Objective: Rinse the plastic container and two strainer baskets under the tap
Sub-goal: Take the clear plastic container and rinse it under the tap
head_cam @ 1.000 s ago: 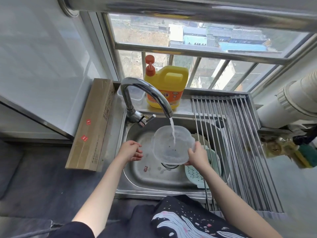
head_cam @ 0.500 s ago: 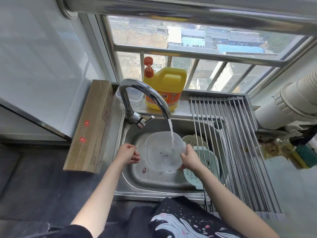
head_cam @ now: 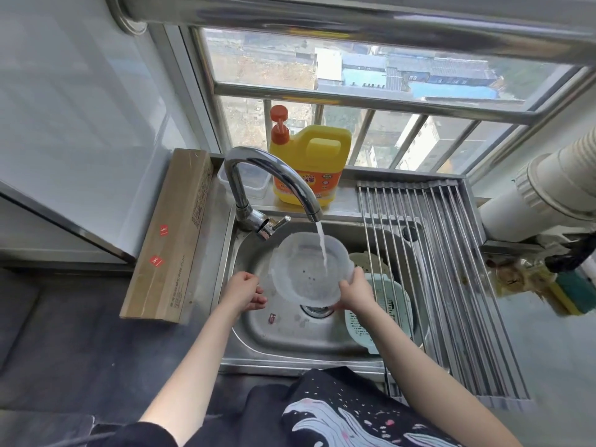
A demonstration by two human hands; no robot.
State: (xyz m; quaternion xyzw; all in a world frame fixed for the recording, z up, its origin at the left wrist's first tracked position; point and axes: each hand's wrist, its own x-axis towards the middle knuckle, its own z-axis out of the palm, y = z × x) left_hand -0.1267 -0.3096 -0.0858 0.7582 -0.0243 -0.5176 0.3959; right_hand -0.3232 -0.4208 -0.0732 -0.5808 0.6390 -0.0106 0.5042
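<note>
The right hand (head_cam: 354, 290) has its fingers curled round the near right rim of the clear plastic container (head_cam: 308, 269), holding it tilted above the drain of the steel sink (head_cam: 322, 340) so that the stream from the chrome tap (head_cam: 274, 175) falls inside it. The left hand (head_cam: 243, 290) hangs just beside the container's left edge, apart from it, fingers loosely curled and gripping nothing. Under and to the right of the container lie the two strainer baskets, a pale green one (head_cam: 377, 317) in the sink's right half and a cream one (head_cam: 367, 261) behind it, both partly beneath the roll-up drying rack (head_cam: 467, 285). The step in hand looks like the first: rinsing the container (a few dark specks show on its bottom). Next, by my reckoning, it needs swirling and emptying, then setting aside, which calls for a firm grip on wet plastic before either basket is reached for. A yellow detergent jug (head_cam: 311, 162) stands on the ledge behind the tap.
</note>
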